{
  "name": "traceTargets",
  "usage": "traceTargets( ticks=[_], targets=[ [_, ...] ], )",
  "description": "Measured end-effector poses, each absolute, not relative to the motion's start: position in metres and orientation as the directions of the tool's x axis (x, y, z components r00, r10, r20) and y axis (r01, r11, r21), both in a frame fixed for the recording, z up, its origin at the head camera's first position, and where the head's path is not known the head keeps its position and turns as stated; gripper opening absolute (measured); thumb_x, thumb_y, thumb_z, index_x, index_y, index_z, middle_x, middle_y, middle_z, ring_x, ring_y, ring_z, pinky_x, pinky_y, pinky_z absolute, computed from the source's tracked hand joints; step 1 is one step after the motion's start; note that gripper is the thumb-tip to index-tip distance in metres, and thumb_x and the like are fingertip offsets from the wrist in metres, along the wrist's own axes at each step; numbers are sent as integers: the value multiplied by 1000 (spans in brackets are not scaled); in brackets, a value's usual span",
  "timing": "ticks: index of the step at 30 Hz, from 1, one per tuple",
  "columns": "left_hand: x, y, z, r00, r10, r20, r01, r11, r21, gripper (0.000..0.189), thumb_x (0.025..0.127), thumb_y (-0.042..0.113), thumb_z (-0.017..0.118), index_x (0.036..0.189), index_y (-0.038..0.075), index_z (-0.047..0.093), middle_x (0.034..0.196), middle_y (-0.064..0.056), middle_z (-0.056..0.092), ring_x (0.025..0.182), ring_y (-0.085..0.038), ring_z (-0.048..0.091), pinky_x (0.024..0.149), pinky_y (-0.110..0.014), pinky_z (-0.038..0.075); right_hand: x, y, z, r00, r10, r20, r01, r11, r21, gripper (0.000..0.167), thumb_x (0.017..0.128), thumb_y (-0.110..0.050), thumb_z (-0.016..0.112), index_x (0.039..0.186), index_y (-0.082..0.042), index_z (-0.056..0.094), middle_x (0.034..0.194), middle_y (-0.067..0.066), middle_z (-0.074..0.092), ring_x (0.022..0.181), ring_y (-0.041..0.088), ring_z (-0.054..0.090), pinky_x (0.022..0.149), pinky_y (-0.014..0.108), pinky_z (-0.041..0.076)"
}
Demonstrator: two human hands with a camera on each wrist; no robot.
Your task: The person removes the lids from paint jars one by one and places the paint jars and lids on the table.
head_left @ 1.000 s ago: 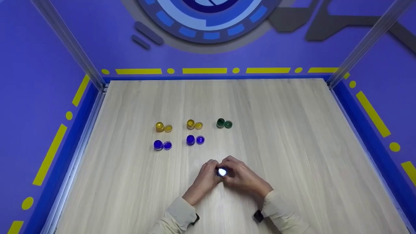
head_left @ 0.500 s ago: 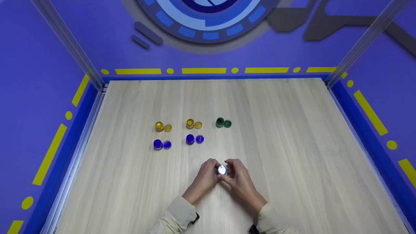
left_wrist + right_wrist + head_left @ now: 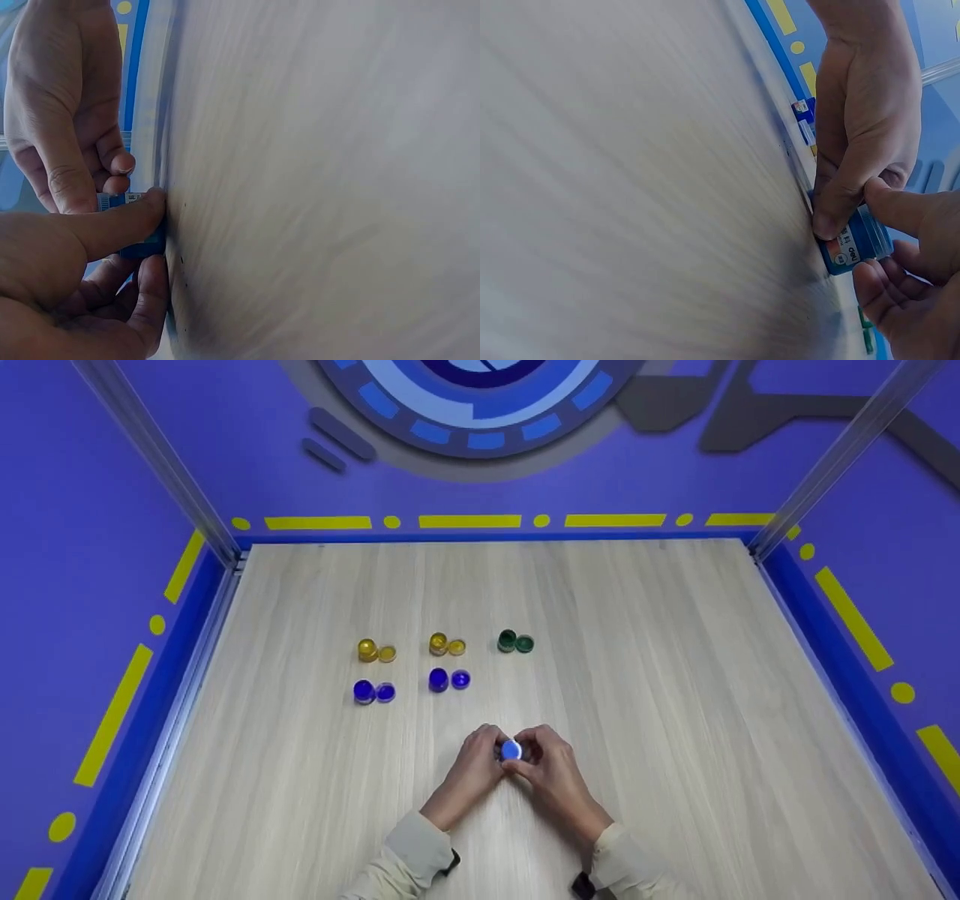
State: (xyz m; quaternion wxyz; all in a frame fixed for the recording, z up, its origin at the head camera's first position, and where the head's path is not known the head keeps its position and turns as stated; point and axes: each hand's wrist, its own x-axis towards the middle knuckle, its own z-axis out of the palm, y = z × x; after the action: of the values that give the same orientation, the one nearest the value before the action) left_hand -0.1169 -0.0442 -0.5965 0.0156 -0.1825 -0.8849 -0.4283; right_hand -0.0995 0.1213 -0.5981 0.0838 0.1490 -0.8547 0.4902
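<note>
A small blue paint jar (image 3: 844,251) with a white label and a clear lid (image 3: 877,232) is at the middle front of the table. In the head view its round blue top (image 3: 511,750) faces up. My left hand (image 3: 478,757) grips the jar body, thumb on the label side, low by the tabletop. From the other side my right hand (image 3: 553,761) pinches the lid between thumb and fingers. Both hands hide part of the jar.
Opened paint jars stand further back, each with its lid beside it: two yellow jars (image 3: 367,650) (image 3: 438,643), two purple-blue jars (image 3: 364,691) (image 3: 438,679) and a green jar (image 3: 507,640). Blue patterned walls (image 3: 480,499) enclose the wooden table (image 3: 645,660).
My right hand has turned and changed its finger position around the jar's top. The top, white with glare before, now looks blue. My left hand has stayed nearly still.
</note>
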Motion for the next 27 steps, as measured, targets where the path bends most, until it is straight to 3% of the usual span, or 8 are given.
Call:
traceTargets(
  ticks=[18,27],
  targets=[
    [-117,-44,-594,-939,317,132,306,598,741,26,70,-5,79,88,1,61,84,-2,56,79,-19,52,77,-37,46,-117,134,-590,-863,-425,272,-467,467,-751,26,82,6,81,106,2,72,103,9,66,89,22,63,74,30,54],
    [-116,-45,-593,-937,322,134,310,596,741,30,72,-1,84,88,4,58,83,0,53,77,-17,50,74,-35,44,-122,139,-587,-811,-527,255,-524,460,-717,38,81,4,81,118,-3,75,111,5,66,99,19,64,85,32,55]
  ],
)
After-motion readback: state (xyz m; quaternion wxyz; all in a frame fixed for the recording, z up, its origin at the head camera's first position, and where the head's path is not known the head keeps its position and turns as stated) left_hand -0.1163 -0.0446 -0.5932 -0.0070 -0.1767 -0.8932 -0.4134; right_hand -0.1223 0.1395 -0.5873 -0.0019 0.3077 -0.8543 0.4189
